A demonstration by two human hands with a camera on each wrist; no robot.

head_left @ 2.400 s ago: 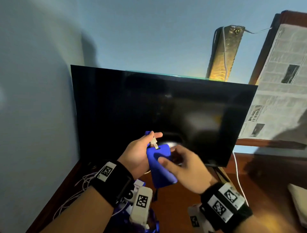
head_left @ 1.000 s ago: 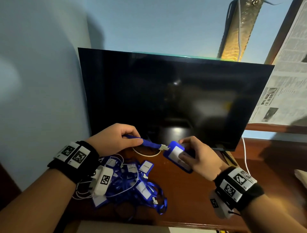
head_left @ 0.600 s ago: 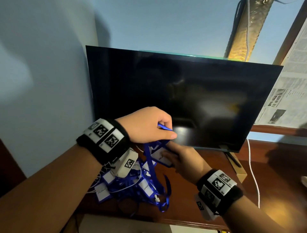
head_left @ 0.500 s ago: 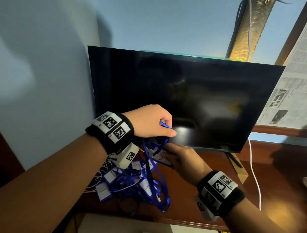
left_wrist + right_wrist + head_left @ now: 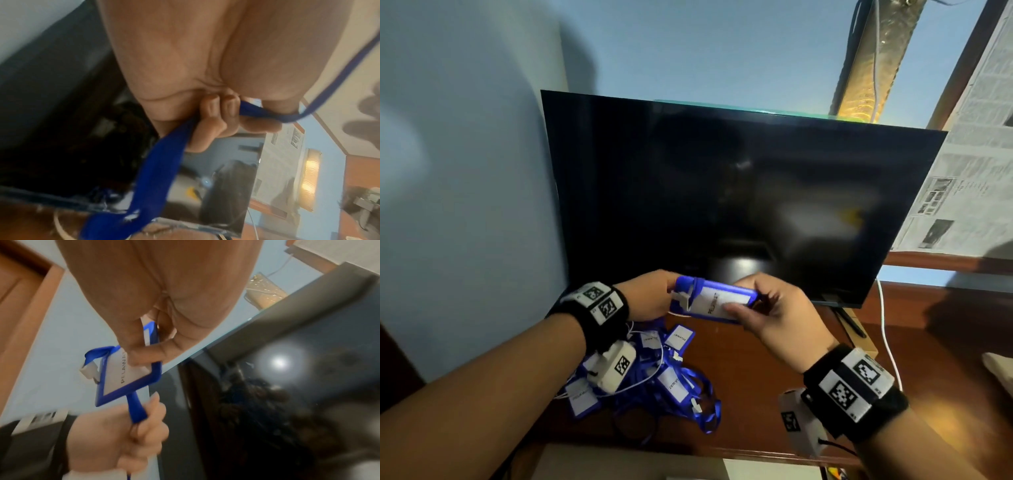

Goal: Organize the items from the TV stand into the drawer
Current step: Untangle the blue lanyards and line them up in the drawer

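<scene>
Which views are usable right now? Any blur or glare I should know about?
Head view: dim but sharp, badge holder readable between left hand and right hand. Left wrist view: blurred, lanyard strap smeared. Right wrist view: bright glare spot on the TV screen, lower right out of focus.

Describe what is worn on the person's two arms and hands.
Both forearms are bare, with no sleeves and no gloves. The left hand and right hand each have a black wristband bearing white square tags printed with black coded markers. Under each wrist hangs a small white camera box with another coded marker. A thin dark cable leaves the right one.
</scene>
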